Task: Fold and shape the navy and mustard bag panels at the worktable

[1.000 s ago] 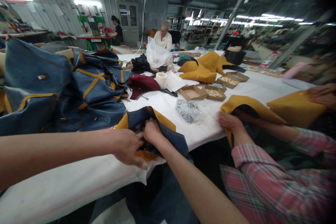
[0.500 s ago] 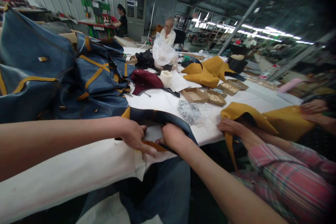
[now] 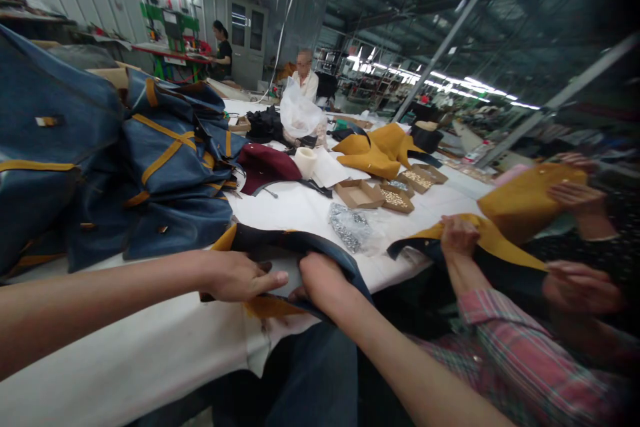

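Note:
A dark blue bag piece [image 3: 295, 243] with mustard lining lies at the near edge of the white table [image 3: 150, 340]. My left hand [image 3: 235, 277] rests on its left side, fingers closed over the edge of the piece. My right hand [image 3: 323, 280] grips the right side, fingers tucked under the blue material. Both hands hold the same piece, close together.
A pile of blue bags with mustard straps [image 3: 150, 167] fills the left. A bag of metal fittings [image 3: 350, 227] and small cardboard boxes [image 3: 360, 193] lie ahead. A co-worker in a plaid sleeve [image 3: 510, 347] handles a mustard piece [image 3: 495, 243] at right. Another person [image 3: 305, 80] sits at the far end.
The blue piece has been folded flatter and pulled toward the table edge. My right hand moved from inside it to its right rim. The co-worker's mustard piece has shifted.

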{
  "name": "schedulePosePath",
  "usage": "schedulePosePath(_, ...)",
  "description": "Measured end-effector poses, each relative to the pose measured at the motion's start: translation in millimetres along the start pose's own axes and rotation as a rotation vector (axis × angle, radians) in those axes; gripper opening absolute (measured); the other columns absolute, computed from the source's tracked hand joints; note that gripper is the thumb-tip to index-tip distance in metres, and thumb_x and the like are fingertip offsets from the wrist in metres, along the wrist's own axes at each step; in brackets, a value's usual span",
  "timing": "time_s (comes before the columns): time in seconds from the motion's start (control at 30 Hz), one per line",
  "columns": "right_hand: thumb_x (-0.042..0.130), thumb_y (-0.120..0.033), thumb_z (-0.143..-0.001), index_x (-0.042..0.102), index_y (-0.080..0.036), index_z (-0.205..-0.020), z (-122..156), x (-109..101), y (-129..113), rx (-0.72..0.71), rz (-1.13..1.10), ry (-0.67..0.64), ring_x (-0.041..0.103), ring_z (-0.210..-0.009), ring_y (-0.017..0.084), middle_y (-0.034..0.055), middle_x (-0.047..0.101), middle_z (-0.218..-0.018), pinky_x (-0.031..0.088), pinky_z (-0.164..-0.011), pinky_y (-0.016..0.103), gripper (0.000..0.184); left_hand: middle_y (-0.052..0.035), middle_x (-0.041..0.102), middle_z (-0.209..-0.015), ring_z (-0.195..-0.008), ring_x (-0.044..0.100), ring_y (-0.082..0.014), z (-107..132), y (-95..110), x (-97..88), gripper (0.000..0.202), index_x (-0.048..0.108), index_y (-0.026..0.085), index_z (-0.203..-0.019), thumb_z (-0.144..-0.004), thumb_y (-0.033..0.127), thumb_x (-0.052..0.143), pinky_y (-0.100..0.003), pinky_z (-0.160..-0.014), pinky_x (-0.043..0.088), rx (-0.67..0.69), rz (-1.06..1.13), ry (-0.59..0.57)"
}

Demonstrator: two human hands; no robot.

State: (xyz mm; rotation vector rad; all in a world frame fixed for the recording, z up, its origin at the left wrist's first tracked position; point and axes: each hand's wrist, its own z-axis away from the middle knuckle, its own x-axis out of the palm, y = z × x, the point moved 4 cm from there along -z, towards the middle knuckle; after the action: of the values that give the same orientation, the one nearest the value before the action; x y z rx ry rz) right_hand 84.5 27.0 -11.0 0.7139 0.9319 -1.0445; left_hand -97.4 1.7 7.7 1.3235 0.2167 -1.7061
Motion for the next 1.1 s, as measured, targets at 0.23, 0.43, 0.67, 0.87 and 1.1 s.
schedulePosePath(0.23, 0.091, -0.041, -0.093, 0.082, -0.009, -0.139, 12.2, 9.4, 1.0, -0.031, -0.046, 0.033, 0.079, -0.126, 0.045, 0.0262, 0.083, -0.128, 0.062, -0.11, 0.044, 0.056, -0.0218, 0.075, -0.138, -0.11, 0.077, -0.0436, -3.0, 3.8, 22.0, 0.08, 0.082, 0.029, -0.139, -0.114, 0.072, 0.019, -0.06, -0.101, 0.056, 0.007, -0.077, 0.07)
schedulePosePath(0.43, 0.087, -0.042, -0.095, 0.067, -0.01, -0.161, 17.4, 16.1, 4.2, -0.053, -0.056, 0.083, 0.066, -0.146, 0.049, 0.0282, 0.074, -0.148, 0.053, -0.124, 0.05, 0.076, -0.024, 0.071, -0.152, -0.127, 0.071, -0.05, 0.9, 1.2, 22.8, 0.087, 0.083, 0.029, -0.141, -0.11, 0.082, 0.021, -0.064, -0.106, 0.054, -0.025, -0.141, 0.098)
schedulePosePath(0.67, 0.082, -0.047, -0.102, 0.064, -0.014, -0.163, 12.1, 30.7, 16.6, -0.069, -0.09, 0.214, 0.06, -0.152, 0.045, 0.0269, 0.066, -0.16, 0.046, -0.13, 0.056, 0.072, -0.0217, 0.079, -0.14, -0.115, 0.077, -0.0461, -0.1, 7.6, 9.3, 0.088, 0.085, 0.023, -0.131, -0.106, 0.087, 0.029, -0.056, -0.097, 0.056, -0.1, -0.153, 0.054)
schedulePosePath(0.87, 0.073, -0.052, -0.11, 0.066, -0.021, -0.151, 33.3, 2.4, 145.7, 0.104, -0.123, 0.502, 0.068, -0.136, 0.034, 0.0138, 0.067, -0.154, 0.058, -0.118, 0.06, 0.051, -0.0193, 0.074, -0.152, -0.117, 0.078, -0.0443, -7.0, 5.6, 13.5, 0.074, 0.069, 0.035, -0.158, -0.111, 0.077, 0.03, -0.054, -0.094, 0.058, -0.053, -0.145, 0.125)
schedulePosePath(1.1, 0.034, -0.04, -0.117, 0.067, -0.025, -0.15, 8.0, 9.5, 271.8, 0.398, -0.067, 0.79, 0.071, -0.126, 0.058, 0.0262, 0.078, -0.109, 0.051, -0.107, 0.082, 0.049, -0.0201, 0.05, -0.178, -0.149, 0.061, -0.0547, -22.6, 0.8, 10.4, 0.074, 0.07, 0.032, -0.159, -0.112, 0.075, 0.032, -0.068, -0.116, 0.051, 0.031, -0.091, -0.026)
